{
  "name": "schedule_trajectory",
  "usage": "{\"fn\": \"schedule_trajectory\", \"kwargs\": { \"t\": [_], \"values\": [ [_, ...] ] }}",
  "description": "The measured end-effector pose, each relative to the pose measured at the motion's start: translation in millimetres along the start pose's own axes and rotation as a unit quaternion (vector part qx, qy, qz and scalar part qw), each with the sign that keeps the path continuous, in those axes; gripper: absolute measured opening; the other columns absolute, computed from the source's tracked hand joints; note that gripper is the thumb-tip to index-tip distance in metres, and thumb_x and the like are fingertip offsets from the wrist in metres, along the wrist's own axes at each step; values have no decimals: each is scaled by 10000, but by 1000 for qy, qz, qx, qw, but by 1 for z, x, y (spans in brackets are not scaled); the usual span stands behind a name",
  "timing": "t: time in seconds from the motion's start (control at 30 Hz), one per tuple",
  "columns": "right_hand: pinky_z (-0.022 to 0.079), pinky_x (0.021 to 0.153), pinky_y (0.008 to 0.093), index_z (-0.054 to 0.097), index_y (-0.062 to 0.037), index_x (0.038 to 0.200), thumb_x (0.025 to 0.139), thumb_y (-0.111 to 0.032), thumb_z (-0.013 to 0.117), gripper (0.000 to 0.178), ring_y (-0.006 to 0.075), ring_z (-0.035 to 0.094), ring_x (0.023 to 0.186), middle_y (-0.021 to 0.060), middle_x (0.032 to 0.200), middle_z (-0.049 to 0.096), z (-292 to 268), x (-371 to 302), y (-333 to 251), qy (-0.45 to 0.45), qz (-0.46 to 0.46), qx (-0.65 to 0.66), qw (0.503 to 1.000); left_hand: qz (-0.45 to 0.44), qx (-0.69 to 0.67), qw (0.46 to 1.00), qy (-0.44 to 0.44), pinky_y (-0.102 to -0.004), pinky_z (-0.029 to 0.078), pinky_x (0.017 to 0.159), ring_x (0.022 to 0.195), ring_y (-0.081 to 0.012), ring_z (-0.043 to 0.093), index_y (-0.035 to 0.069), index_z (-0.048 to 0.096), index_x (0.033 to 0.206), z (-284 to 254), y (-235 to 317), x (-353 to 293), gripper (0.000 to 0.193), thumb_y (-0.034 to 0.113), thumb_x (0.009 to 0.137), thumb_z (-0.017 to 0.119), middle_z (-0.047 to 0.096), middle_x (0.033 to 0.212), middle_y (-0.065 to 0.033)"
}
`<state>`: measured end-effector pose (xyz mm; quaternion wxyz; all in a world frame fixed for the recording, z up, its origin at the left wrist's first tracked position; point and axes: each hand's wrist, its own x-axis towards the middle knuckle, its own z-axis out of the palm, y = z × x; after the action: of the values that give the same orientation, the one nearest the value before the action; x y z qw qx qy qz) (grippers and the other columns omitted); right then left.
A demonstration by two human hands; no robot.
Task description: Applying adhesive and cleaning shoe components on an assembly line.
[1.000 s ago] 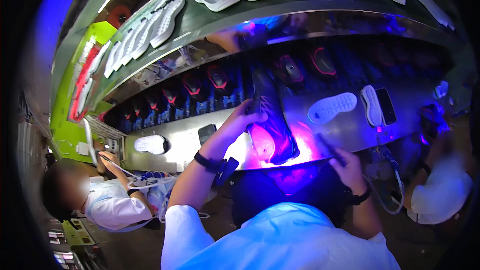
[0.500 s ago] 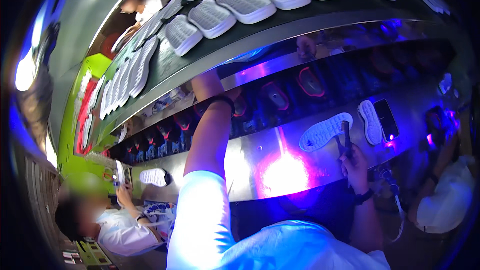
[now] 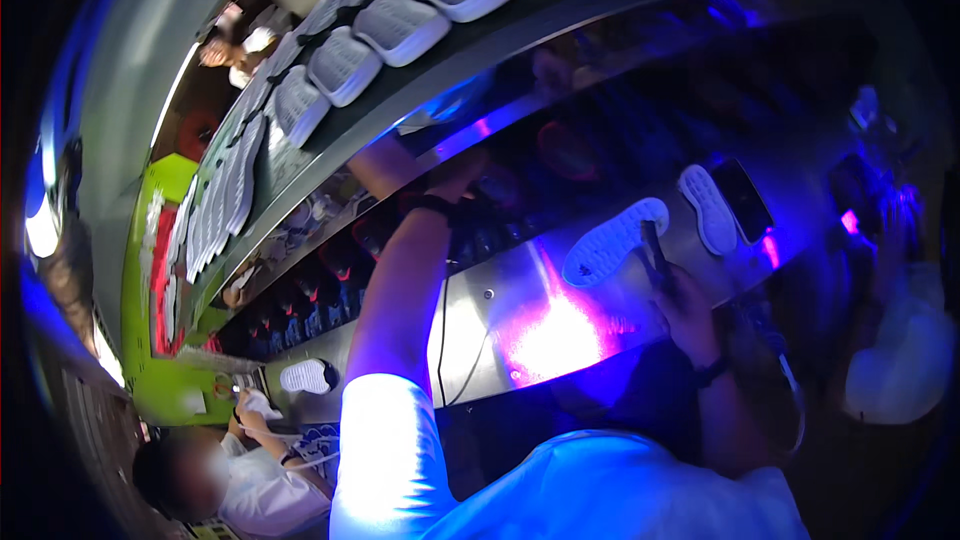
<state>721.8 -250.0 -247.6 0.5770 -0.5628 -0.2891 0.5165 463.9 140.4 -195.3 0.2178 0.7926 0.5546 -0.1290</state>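
Left hand (image 3: 462, 190): reached up-line toward 12 o'clock into the dark shoe (image 3: 500, 202) row; grip hidden in shadow, could not tell.
White sole (image 3: 613, 241): flat on the steel bench (image 3: 480, 315), long axis 8 to 2 o'clock, at 11 o'clock from the right hand, the nearer one.
Right hand (image 3: 682, 302): fingers closed around a dark brush-like tool (image 3: 655, 248), tip touching the sole's edge.
Second white sole (image 3: 708, 208): beside it at 2 o'clock.

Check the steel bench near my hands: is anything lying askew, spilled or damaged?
Nothing stands out. Two white soles lie flat on the steel bench, the right hand holds a dark tool beside them, and the left hand reaches into the dim conveyor slot. No spill is visible; purple glare hides part of the bench.
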Motion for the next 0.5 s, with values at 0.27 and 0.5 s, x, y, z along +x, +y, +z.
{"fn": "schedule_trajectory", "kwargs": {
  "t": [0.27,0.5],
  "values": [
    [437,520,219,515,-32,1394,933,8,636,478,38,516,598,-26,827,575,-1,12,0,-14,-8,1,1000,90,117,966,213,-478,480,1019,1179,-371,624,56,652,1245,22,-45,57,467,392,977,467,650,1278,-206],
    [436,513,246,472,-77,1445,963,-34,615,504,41,497,576,-34,742,539,-12,6,-2,-1,-2,-1,1000,197,-65,973,103,-452,482,1030,1177,-370,624,66,633,1277,8,128,76,462,382,978,479,632,1319,-200]
  ]
}}
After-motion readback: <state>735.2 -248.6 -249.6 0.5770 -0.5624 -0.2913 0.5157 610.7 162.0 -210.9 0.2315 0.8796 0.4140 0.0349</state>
